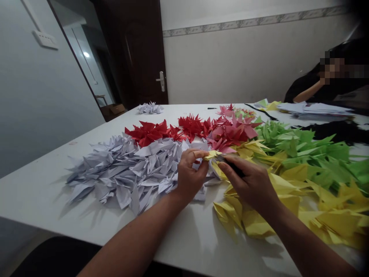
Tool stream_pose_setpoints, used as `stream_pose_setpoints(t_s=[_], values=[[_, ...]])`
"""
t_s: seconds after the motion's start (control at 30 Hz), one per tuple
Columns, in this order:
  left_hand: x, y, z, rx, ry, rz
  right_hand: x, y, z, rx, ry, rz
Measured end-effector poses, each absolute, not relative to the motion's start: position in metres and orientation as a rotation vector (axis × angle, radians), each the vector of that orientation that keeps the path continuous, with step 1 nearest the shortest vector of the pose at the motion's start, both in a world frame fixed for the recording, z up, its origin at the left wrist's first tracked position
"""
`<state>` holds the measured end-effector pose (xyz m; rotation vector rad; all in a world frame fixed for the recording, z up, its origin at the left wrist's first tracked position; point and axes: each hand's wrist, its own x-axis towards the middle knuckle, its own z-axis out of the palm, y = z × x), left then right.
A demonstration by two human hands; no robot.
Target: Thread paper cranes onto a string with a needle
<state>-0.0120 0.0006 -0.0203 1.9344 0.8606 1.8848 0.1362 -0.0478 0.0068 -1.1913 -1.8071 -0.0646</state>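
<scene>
As a door (135,50) backs the table (43,184), left fingers (198,154) grasp paper (212,155); right (240,161), a tool (235,168).

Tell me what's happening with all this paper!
The left hand pinches a small yellow paper, and the right hand holds a dark tool up to it. On the table, folded white papers lie to the left, red papers and pink papers behind, green papers and yellow papers to the right. Another person is nearby.

A white table (37,192) bears heaps of white, red, pink, green and yellow folded paper (288,184)
</scene>
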Motion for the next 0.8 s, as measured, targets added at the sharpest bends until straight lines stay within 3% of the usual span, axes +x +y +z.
stream_pose_setpoints(t_s=[0.23, 0.5, 0.8], values=[[-0.0129, 0.0028, -0.0207, 1.941, 0.865, 1.893, 0.1378, -0.046, 0.0046, -1.199, -1.784, 0.033], [-0.0133, 0.0034, -0.0233, 2.012, 0.703, 1.849, 0.133, -0.0428, 0.0101, -1.114, -1.326, 0.711], [-0.0068, -0.0039, -0.0274, 1.935, 0.643, 1.705, 0.134, -0.0442, 0.013, -1.093, -1.33, 0.807]])
